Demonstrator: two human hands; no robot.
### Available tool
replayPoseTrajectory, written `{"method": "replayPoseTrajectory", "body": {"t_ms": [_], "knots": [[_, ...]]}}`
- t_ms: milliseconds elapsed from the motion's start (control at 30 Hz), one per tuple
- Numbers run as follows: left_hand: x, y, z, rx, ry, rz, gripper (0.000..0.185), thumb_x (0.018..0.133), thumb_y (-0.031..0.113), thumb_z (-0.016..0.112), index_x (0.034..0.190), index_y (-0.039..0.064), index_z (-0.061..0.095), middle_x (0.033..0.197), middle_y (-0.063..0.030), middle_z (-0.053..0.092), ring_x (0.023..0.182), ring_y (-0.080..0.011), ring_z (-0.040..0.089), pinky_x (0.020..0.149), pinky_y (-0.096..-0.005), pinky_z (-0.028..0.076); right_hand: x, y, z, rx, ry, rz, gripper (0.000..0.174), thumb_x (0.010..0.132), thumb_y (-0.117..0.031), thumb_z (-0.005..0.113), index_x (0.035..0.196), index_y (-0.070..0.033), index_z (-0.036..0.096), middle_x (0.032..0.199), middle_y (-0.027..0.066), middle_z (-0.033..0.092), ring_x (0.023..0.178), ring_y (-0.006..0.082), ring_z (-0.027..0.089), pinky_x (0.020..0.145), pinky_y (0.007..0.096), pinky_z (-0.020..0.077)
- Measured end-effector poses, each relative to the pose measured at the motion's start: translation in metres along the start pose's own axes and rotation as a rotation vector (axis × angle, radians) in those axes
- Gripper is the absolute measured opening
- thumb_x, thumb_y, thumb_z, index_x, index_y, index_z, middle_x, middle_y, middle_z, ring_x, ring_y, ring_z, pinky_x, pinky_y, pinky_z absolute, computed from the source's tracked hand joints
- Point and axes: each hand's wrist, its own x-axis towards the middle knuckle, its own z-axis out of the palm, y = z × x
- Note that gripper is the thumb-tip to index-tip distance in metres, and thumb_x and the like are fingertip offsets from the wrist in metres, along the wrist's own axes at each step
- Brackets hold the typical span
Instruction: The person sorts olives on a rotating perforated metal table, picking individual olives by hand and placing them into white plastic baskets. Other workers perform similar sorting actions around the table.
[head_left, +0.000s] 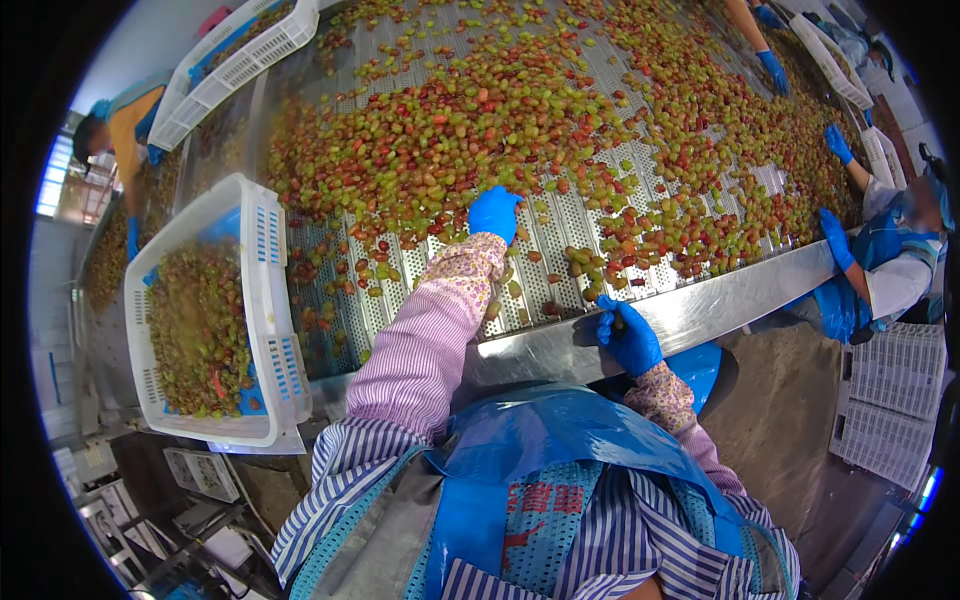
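Red and green grapes (450, 142) lie spread over a perforated metal conveyor (551, 225) in front of me. My left hand (495, 214), in a blue glove, reaches over the belt at the near edge of the thick heap, its fingers turned down and largely hidden, so its hold cannot be made out. At the steel rim (525, 356) is my right hand (630, 337), also blue-gloved, with fingers curled and a small dark grape-like piece at the fingertips. A few loose grapes (589, 266) lie on the belt just beyond it.
On the left, a white plastic crate (262, 300) holds grapes over a blue liner. Another white crate (240, 67) stands farther back. One co-worker (135, 127) leans in at the left, another (892, 240) at the right. Stacked crates (892, 397) stand low on the right.
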Motion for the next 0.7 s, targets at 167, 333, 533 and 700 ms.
{"method": "replayPoseTrajectory", "body": {"t_ms": [167, 333, 533, 700], "knots": [[-0.022, 0.011, -0.028, -0.263, -0.115, -0.042, 0.026, 0.099, 0.016, 0.050, 0.113, 0.012, 0.072, 0.067, -0.0133, 0.064, 0.055, -0.0265, 0.064, 0.058, -0.0424, 0.052, -0.006, 0.000, 0.021, -0.093, 0.037, 0.011, 0.038, 0.102, -0.027, 0.052, 0.124, 0.001, 0.062, 0.084, 0.0048, 0.062, 0.073, 0.0167, 0.056, 0.067, 0.0290, 0.0458], [-0.100, 0.056, -0.059, -0.144, 0.000, 0.567, 0.044, 0.097, 0.016, 0.052, 0.141, 0.021, 0.055, 0.068, -0.0130, 0.058, 0.062, -0.0312, 0.058, 0.060, -0.0444, 0.047, -0.003, 0.011, 0.043, -0.077, 0.046, 0.101, 0.057, 0.104, -0.048, 0.041, 0.143, -0.007, 0.046, 0.112, 0.0059, 0.060, 0.090, 0.0191, 0.058, 0.072, 0.0282, 0.0476], [-0.070, 0.070, -0.035, -0.386, 0.112, 0.738, 0.035, 0.095, 0.013, 0.055, 0.129, 0.005, 0.062, 0.105, -0.0186, 0.068, 0.093, -0.0346, 0.066, 0.081, -0.0440, 0.053, 0.017, 0.029, 0.061, 0.327, -0.165, 0.047, 0.048, 0.105, -0.037, 0.046, 0.143, -0.007, 0.045, 0.117, 0.0086, 0.061, 0.097, 0.0176, 0.061, 0.073, 0.0256, 0.0530], [0.038, 0.026, -0.005, 0.251, -0.026, 0.304, 0.032, 0.091, 0.005, 0.056, 0.118, 0.014, 0.070, 0.108, -0.0145, 0.069, 0.094, -0.0354, 0.067, 0.082, -0.0480, 0.056, 0.000, 0.030, 0.061, 0.178, -0.059, 0.032, 0.039, 0.105, -0.027, 0.048, 0.138, -0.006, 0.050, 0.097, 0.0037, 0.058, 0.074, 0.0113, 0.054, 0.057, 0.0205, 0.0446]]}}
